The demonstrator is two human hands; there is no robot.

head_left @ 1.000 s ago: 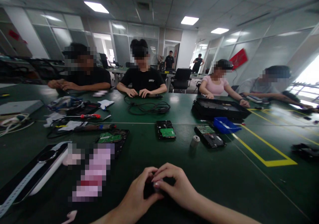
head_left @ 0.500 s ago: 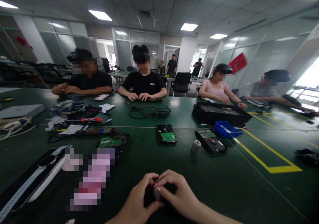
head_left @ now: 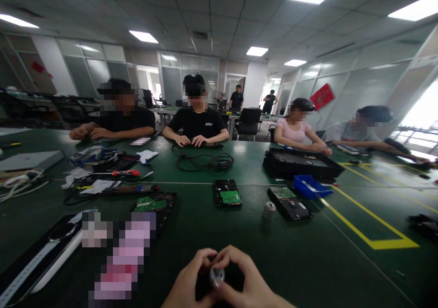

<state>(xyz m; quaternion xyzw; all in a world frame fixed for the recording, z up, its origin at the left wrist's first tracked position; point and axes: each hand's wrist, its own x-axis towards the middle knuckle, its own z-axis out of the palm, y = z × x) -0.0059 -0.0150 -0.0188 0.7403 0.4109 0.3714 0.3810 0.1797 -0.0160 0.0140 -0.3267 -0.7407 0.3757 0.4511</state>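
Note:
Between my two hands, near the bottom centre of the view, is a small silver metal cylinder whose round end, with dark marks, faces up toward me. My left hand curls around its left side with fingers closed. From the right, my right hand grips it, the thumb on the near edge of the end face. The fingertips of both hands meet at the cylinder's far side, hiding part of it. Farther off, a similar silver cylinder stands upright on the green table.
Hard drives with green boards lie ahead: one in the middle, one at right, one at left. A blue bin, black tray, coiled cable, screwdriver and watch surround them. Several people sit opposite.
My view has tilted up slightly, so the table items sit lower in the picture. The cylinder's end face now shows more between my hands, and the right thumb has shifted to its near edge.

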